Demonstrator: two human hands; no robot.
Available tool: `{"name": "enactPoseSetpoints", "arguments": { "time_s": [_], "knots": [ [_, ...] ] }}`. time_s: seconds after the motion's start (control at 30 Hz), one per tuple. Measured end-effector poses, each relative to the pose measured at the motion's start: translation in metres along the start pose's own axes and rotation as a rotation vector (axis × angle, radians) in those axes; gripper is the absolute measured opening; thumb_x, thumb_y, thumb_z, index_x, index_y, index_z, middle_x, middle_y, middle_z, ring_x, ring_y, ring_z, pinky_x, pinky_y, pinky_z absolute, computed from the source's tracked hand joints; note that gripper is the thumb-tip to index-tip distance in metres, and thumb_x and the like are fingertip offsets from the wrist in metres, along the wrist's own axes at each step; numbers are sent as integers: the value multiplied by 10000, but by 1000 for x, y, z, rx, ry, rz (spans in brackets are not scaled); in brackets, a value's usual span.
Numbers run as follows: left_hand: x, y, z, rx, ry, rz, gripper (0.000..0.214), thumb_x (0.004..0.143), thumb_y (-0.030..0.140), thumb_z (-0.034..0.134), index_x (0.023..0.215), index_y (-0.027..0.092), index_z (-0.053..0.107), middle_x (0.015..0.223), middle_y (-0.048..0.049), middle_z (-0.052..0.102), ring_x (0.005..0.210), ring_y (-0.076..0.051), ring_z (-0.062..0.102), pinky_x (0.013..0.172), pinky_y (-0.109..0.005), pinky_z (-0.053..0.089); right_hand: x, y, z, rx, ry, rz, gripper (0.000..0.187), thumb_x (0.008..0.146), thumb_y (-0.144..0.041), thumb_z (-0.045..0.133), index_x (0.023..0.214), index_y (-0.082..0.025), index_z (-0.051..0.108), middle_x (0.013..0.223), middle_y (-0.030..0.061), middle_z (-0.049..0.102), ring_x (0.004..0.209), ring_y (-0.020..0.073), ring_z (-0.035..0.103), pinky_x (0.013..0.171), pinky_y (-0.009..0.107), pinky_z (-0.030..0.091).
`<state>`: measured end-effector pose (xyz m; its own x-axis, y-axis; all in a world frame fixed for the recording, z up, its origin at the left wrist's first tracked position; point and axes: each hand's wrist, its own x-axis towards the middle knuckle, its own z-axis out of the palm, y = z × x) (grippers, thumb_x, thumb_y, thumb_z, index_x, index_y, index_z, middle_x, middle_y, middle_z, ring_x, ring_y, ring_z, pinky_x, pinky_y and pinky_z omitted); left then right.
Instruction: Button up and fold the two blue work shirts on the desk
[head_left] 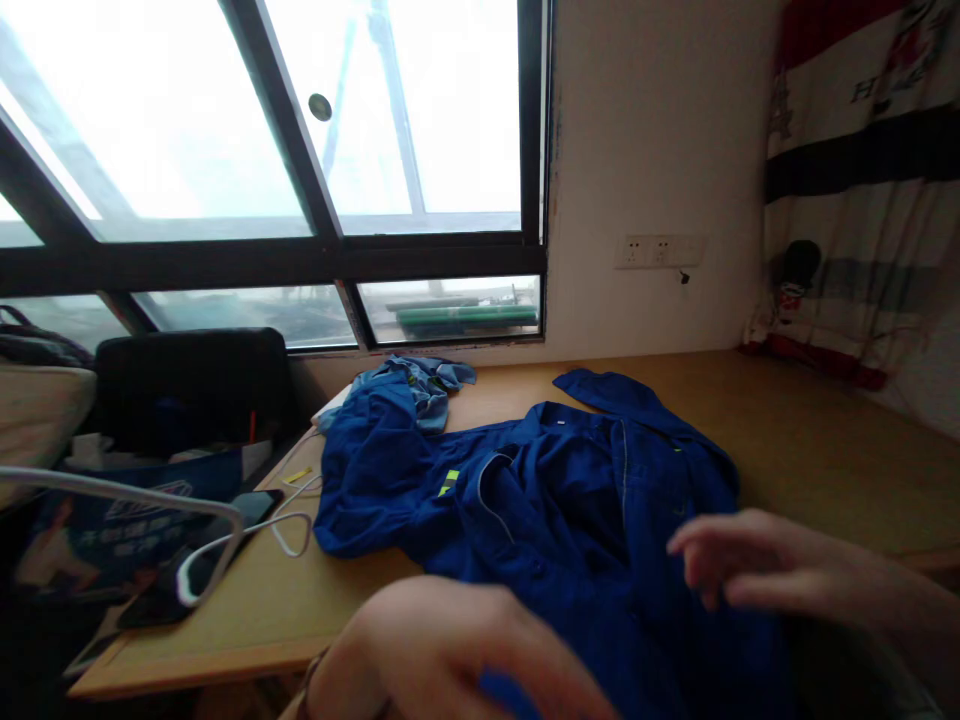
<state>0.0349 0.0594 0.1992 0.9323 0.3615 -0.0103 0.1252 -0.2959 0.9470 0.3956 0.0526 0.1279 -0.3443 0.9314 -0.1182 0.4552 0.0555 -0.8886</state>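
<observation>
A dark blue work jacket (540,500) lies spread on the wooden table, its collar toward the window and its front partly open. Yellow-green reflective patches show on it. One sleeve bunches to the left; the other stretches to the back right. Low in the middle, my left hand (450,650) arches over the jacket's lower part. Blue cloth shows between its thumb and fingers, but the picture's edge cuts off the fingertips. Over the jacket's right side hovers my right hand (757,565), slightly blurred, fingers loosely bent and thumb apart, with nothing in it.
Lighter blue cloth (427,385) lies behind the left sleeve. On the table's left edge are a dark phone (259,505) and a white cable (292,530); a white curved bar (135,487) crosses in front. A black chair (195,390) stands left, and a patterned curtain (862,230) hangs right.
</observation>
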Motion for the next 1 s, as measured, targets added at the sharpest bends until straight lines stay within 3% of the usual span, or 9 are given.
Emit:
{"name": "enactPoseSetpoints", "arguments": {
  "time_s": [0.07, 0.13, 0.2, 0.33, 0.57, 0.77, 0.87, 0.93, 1.0],
  "knots": [
    [2, -34, -29, 31, 375, -98, 341, 764, 369, 455, 1025, 209, 604, 946, -65, 636, 809, -189, 604, 723, -298, 474, 53, 13, -8, -20, 85, 50, 404, 683, -442, 556, 997, -188, 576, 890, 96, 608, 808, 212, 589, 671, 320, 486],
    [4, -77, -61, 185, 868, -222, 313, 717, 307, 508, 968, 152, 613, 902, -87, 639, 798, -191, 596, 747, -307, 456, 100, 32, -15, -170, 396, 114, 451, 684, -477, 536, 983, -140, 565, 928, 123, 597, 832, 227, 581, 673, 320, 475],
    [9, -115, -84, 369, 1150, -437, 281, 638, 235, 572, 884, 109, 620, 872, -109, 635, 800, -208, 584, 769, -324, 434, 135, 51, -19, -322, 586, 222, 498, 663, -500, 545, 942, -89, 569, 914, 160, 598, 860, 261, 570, 699, 336, 455],
    [20, -152, -87, 146, 880, -493, 257, 675, 342, 542, 737, 105, 617, 716, -64, 632, 713, -204, 571, 651, -290, 440, 171, 68, -20, -361, 488, 376, 456, 592, -528, 599, 736, -96, 599, 767, 157, 620, 770, 275, 588, 630, 324, 445],
    [29, -145, -75, -26, 349, -455, 263, 628, 399, 614, 622, 139, 576, 573, 8, 551, 574, -131, 518, 523, -214, 395, 186, 60, -22, -297, 275, 379, 268, 520, -364, 677, 589, -125, 577, 522, 43, 556, 510, 170, 536, 476, 265, 397],
    [64, -150, -86, -376, 604, -182, 344, 643, 372, 627, 871, 115, 615, 803, -56, 633, 745, -165, 572, 717, -278, 431, 153, 0, 11, -132, 420, 73, 262, 611, -214, 582, 862, -144, 614, 747, 38, 621, 733, 166, 577, 657, 245, 445],
    [75, -132, -71, -491, 709, -32, 392, 644, 344, 636, 969, 126, 607, 910, -71, 639, 846, -193, 572, 803, -302, 412, 112, -44, 28, -44, -86, -150, 394, 603, -249, 624, 991, -187, 594, 913, 34, 623, 877, 179, 563, 786, 274, 428],
    [71, -113, -58, -538, 811, 42, 407, 653, 348, 627, 1008, 151, 599, 929, -63, 642, 865, -204, 575, 813, -309, 414, 95, -56, 23, 21, -408, -105, 353, 621, -296, 625, 951, -171, 613, 911, 45, 632, 885, 189, 570, 805, 297, 428],
    [64, -96, -48, -561, 815, 101, 394, 665, 388, 607, 988, 164, 613, 938, -63, 641, 884, -220, 575, 813, -321, 418, 98, -45, 8, 111, -382, -7, 303, 692, -349, 551, 911, -150, 614, 871, 62, 641, 837, 189, 591, 776, 316, 444]
  ]
}}
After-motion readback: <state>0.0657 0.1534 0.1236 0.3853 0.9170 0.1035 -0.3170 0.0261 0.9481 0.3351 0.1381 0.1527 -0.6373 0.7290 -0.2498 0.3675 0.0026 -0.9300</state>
